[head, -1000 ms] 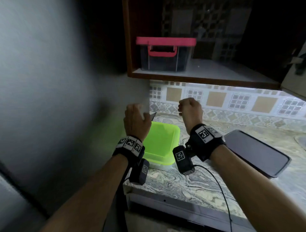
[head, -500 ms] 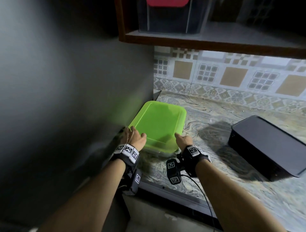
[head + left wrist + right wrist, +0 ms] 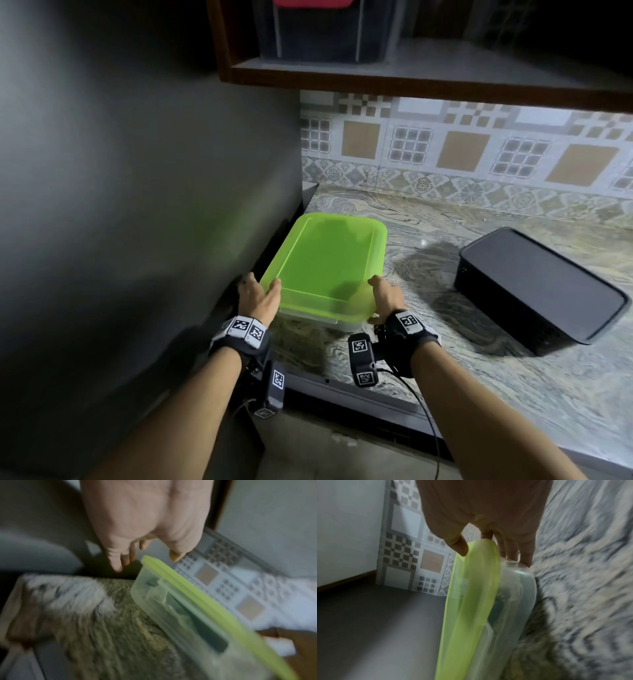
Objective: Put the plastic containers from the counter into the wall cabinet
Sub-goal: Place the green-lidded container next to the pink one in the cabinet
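A clear plastic container with a lime-green lid (image 3: 329, 260) sits on the marble counter (image 3: 445, 359), close against the grey wall on the left. My left hand (image 3: 258, 298) is at its near left corner. In the left wrist view the left hand (image 3: 146, 562) has thumb and straight fingers spread either side of the container's (image 3: 188, 608) corner, with a small gap. My right hand (image 3: 383, 298) pinches the near right corner. In the right wrist view the right hand (image 3: 491, 555) has its thumb on the lid and its fingers against the clear side of the container (image 3: 471, 601).
A black lidded container (image 3: 537, 284) lies on the counter to the right. Overhead is the open wall cabinet shelf (image 3: 428, 73), with a dark red-lidded box (image 3: 325, 31) at its left end. The grey wall (image 3: 137, 205) bounds the left side.
Both hands came down from in front of the cabinet to the near corners of the green-lidded container. The right thumb now lies on the lid. The head view tilted down.
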`<state>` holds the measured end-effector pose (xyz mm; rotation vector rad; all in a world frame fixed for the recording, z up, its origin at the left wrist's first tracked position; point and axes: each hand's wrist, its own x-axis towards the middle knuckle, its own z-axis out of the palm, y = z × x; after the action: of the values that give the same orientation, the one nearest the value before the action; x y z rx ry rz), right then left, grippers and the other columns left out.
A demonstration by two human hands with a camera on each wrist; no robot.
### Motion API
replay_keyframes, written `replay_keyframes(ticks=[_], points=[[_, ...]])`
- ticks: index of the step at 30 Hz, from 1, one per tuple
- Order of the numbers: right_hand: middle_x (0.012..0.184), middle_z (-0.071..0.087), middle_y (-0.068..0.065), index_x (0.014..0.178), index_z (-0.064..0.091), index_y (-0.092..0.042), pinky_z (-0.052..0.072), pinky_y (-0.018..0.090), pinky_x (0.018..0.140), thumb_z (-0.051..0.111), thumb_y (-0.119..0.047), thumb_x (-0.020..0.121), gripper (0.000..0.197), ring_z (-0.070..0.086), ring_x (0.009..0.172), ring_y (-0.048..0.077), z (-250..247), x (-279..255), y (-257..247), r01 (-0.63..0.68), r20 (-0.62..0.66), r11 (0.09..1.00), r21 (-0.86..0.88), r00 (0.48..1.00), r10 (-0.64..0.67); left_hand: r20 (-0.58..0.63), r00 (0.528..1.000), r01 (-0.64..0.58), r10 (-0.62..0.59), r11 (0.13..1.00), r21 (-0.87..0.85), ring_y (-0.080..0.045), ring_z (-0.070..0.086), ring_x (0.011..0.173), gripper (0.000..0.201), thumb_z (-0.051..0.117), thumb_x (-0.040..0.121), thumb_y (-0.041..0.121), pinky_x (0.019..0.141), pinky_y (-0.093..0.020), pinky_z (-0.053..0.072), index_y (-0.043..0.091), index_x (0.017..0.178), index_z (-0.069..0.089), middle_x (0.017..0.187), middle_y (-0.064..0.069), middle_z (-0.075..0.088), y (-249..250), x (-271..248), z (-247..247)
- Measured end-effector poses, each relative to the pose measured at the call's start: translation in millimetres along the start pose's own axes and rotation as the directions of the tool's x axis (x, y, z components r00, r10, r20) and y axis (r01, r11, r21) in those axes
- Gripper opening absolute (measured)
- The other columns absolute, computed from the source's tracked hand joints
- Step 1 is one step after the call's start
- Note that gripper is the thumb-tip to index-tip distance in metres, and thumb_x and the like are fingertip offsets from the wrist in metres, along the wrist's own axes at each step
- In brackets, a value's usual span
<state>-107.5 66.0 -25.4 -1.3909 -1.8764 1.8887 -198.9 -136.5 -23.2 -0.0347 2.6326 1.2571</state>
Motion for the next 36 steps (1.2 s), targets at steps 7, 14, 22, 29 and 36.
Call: replay_keyframes(ticks=[7, 14, 22, 29, 36], points=[[0.120, 0.059, 0.012, 0.137, 0.040, -0.003, 0.051, 0.045, 0.094, 0.061, -0.026, 0.090, 0.056, 0.058, 0.100, 0.026, -23.5, -41.5, 18.5, 0.165, -0.092, 0.980, 0.112, 0.984, -0.155, 0.212, 0.974, 0.146, -0.083, 0.943, -0.298, -0.032, 0.049, 0.129, 0.071, 0.052, 0.066, 0.073, 0.107, -0.056, 0.042, 0.032, 0.124, 0.048, 0.147, -0.007, 0.046, -22.8, -15.9, 19.5], [0.125, 0.066, 0.010, 0.132, 0.050, -0.022, 0.049, 0.047, 0.099, 0.061, -0.033, 0.085, 0.049, 0.064, 0.111, 0.032, -52.5, -113.4, 25.0, 0.244, -0.090, 0.948, 0.203, 0.969, -0.230, 0.142, 0.988, 0.010, 0.056, 0.904, -0.427, -0.031, 0.059, 0.116, 0.069, 0.054, 0.057, 0.075, 0.099, -0.056, 0.049, 0.041, 0.117, 0.050, 0.133, -0.006, 0.060, -33.4, -47.3, 11.2], [0.126, 0.066, 0.007, 0.130, 0.054, -0.033, 0.049, 0.057, 0.096, 0.052, -0.029, 0.083, 0.047, 0.064, 0.113, 0.033, -97.8, -234.3, 1.0, 0.400, -0.074, 0.838, 0.371, 0.913, -0.402, -0.015, 0.912, -0.345, 0.411, 0.746, -0.569, -0.021, 0.056, 0.104, 0.030, 0.052, 0.096, 0.033, 0.091, -0.035, 0.043, 0.022, 0.124, 0.054, 0.113, -0.004, 0.061, 23.3, -203.2, -93.2], [0.133, 0.062, 0.002, 0.134, 0.050, -0.036, 0.045, 0.059, 0.100, 0.053, -0.035, 0.080, 0.054, 0.060, 0.117, 0.032, -140.9, -336.8, -23.4, 0.494, -0.098, 0.758, 0.426, 0.858, -0.505, -0.077, 0.795, -0.524, 0.601, 0.618, -0.585, -0.017, 0.059, 0.081, 0.014, 0.048, 0.092, 0.046, 0.075, -0.034, 0.046, 0.051, 0.103, 0.054, 0.083, 0.011, 0.062, 42.9, -280.1, -148.2], [0.062, 0.074, -0.013, 0.085, 0.064, -0.027, 0.050, 0.029, 0.059, 0.041, -0.014, 0.095, 0.028, 0.070, 0.056, 0.008, -176.5, -410.2, -55.9, 0.606, -0.203, 0.651, 0.458, 0.784, -0.587, -0.093, 0.689, -0.612, 0.719, 0.509, -0.605, 0.021, 0.057, 0.078, 0.020, 0.051, 0.097, 0.039, 0.075, -0.017, 0.043, 0.055, 0.085, 0.049, 0.087, 0.026, 0.059, 80.3, -330.9, -188.8]])
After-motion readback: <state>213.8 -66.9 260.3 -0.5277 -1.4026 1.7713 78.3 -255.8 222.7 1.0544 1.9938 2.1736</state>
